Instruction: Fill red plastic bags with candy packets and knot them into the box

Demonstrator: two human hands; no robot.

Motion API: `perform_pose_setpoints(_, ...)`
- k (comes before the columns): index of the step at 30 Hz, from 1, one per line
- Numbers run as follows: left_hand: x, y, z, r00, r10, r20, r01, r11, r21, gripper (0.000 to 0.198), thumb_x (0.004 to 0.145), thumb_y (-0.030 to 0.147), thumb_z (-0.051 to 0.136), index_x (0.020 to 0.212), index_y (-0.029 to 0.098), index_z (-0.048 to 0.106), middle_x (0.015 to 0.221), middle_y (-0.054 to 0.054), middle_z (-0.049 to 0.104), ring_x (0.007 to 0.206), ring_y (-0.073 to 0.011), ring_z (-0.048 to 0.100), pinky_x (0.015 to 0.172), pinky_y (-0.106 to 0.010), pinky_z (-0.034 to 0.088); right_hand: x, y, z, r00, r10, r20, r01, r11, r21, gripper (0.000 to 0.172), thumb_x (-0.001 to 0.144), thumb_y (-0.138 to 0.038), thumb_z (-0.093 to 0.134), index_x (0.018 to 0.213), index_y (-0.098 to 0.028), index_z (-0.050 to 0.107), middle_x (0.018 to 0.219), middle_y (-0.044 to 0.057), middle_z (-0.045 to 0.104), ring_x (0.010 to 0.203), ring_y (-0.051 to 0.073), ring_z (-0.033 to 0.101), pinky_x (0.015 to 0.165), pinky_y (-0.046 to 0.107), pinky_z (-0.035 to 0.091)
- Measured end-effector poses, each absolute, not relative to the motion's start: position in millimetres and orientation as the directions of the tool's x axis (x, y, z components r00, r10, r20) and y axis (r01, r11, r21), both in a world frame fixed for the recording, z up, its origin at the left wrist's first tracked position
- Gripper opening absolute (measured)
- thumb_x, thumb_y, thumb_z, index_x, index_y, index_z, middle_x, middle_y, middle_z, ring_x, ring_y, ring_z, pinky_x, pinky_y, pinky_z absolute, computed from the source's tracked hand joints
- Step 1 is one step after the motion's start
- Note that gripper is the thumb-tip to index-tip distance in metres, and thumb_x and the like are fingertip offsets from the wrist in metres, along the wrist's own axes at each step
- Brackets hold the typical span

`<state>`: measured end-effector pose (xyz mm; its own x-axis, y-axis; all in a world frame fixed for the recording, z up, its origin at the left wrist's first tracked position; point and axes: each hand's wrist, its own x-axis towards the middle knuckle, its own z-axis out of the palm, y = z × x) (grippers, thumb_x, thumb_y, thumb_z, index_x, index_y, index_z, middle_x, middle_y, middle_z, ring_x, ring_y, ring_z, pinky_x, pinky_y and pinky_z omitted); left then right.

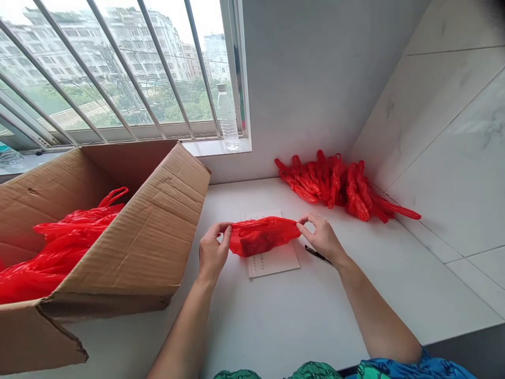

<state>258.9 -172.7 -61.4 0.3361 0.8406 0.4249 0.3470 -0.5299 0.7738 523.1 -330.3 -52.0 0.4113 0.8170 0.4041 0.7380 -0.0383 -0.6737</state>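
Note:
A red plastic bag (261, 236) is stretched between both my hands just above a white sheet of paper (276, 260) on the white counter (300, 316). My left hand (212, 252) pinches the bag's left end with thumb and fingers closed. The bag's right end is pinched by my right hand (321, 237), its other fingers slightly spread. A black pen (316, 255) lies on the counter under my right hand.
A large open cardboard box (130, 242) at the left holds loose red plastic bags (59, 247). A pile of folded red bags (339, 185) lies in the back right corner by the tiled wall. A clear water bottle (228, 117) stands on the windowsill.

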Motion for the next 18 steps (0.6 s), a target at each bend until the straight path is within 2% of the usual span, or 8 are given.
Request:
perform_pose_setpoints(3,266.5,-189.4,-53.5,0.421,0.711,0.564,0.382,-0.703,0.6,0.032,0.095,0.033,0.056,0.125,0.023,0.061,0.13,-0.009,0.063,0.114,-0.0239,0.061,0.096,-0.038,0.045,507.2,-329.8,-49.4,0.363,0.829,0.426,0.743,0.019,-0.669,0.021,0.093,-0.038,0.053,0.109,-0.025,0.061,0.111,0.006,0.069,0.106,0.027,0.061,0.097,0.045,0.046)
perform_pose_setpoints(5,274.3,-200.9,-49.7,0.526,0.589,0.613,0.388,-0.808,0.443,0.04,0.094,0.032,0.058,0.134,0.026,0.055,0.139,-0.01,0.058,0.121,-0.0259,0.057,0.102,-0.042,0.04,490.5,-326.2,-48.8,0.336,0.824,0.455,0.756,0.052,-0.653,0.032,0.093,-0.043,0.056,0.12,-0.026,0.058,0.111,0.006,0.068,0.109,0.027,0.061,0.105,0.049,0.041)
perform_pose_setpoints(7,280.6,-207.3,-49.6,0.607,0.518,0.602,0.409,-0.854,0.322,0.043,0.093,0.03,0.061,0.136,0.028,0.055,0.135,-0.009,0.061,0.118,-0.0271,0.057,0.1,-0.043,0.038,475.0,-321.9,-49.6,0.3,0.814,0.498,0.796,0.075,-0.601,0.034,0.092,-0.046,0.061,0.12,-0.027,0.059,0.098,0.003,0.069,0.098,0.025,0.064,0.114,0.052,0.031)
perform_pose_setpoints(10,282.0,-206.3,-53.9,0.641,0.52,0.564,0.46,-0.849,0.26,0.024,0.094,0.028,0.061,0.117,0.029,0.067,0.11,-0.005,0.073,0.103,-0.026,0.062,0.091,-0.041,0.037,464.1,-317.7,-52.3,0.225,0.805,0.549,0.85,0.113,-0.514,0.014,0.094,-0.04,0.062,0.1,-0.029,0.066,0.083,-0.002,0.068,0.085,0.02,0.063,0.119,0.053,0.022)
perform_pose_setpoints(12,277.4,-200.9,-55.7,0.612,0.553,0.565,0.466,-0.83,0.307,0.014,0.096,0.029,0.058,0.101,0.028,0.071,0.095,-0.002,0.074,0.091,-0.0226,0.064,0.087,-0.039,0.037,469.2,-317.4,-53.9,0.253,0.791,0.556,0.835,0.111,-0.538,0.016,0.096,-0.036,0.057,0.086,-0.027,0.065,0.079,-0.002,0.068,0.081,0.019,0.062,0.118,0.053,0.023)
perform_pose_setpoints(13,274.1,-197.5,-55.5,0.571,0.583,0.578,0.461,-0.81,0.361,0.015,0.097,0.03,0.057,0.096,0.028,0.072,0.09,-0.001,0.074,0.087,-0.0208,0.064,0.086,-0.038,0.037,475.6,-317.8,-54.7,0.313,0.771,0.554,0.807,0.092,-0.583,0.019,0.097,-0.036,0.055,0.083,-0.026,0.063,0.079,-0.001,0.067,0.081,0.02,0.062,0.115,0.052,0.028)
perform_pose_setpoints(16,264.3,-187.4,-51.0,0.333,0.743,0.58,0.359,-0.669,0.651,0.016,0.095,0.035,0.059,0.096,0.025,0.07,0.089,-0.001,0.072,0.083,-0.0183,0.065,0.084,-0.035,0.042,503.3,-320.8,-56.5,0.572,0.651,0.499,0.641,0.025,-0.768,0.025,0.096,-0.044,0.052,0.084,-0.024,0.06,0.084,0.004,0.068,0.084,0.022,0.063,0.096,0.044,0.048)
perform_pose_setpoints(18,260.3,-183.3,-46.7,0.201,0.851,0.486,0.155,-0.517,0.842,0.019,0.092,0.039,0.061,0.099,0.022,0.067,0.089,-0.002,0.07,0.082,-0.0178,0.066,0.082,-0.032,0.046,518.9,-323.8,-55.5,0.673,0.589,0.447,0.541,0.021,-0.841,0.027,0.095,-0.047,0.051,0.089,-0.022,0.058,0.089,0.006,0.068,0.088,0.023,0.064,0.085,0.039,0.052)
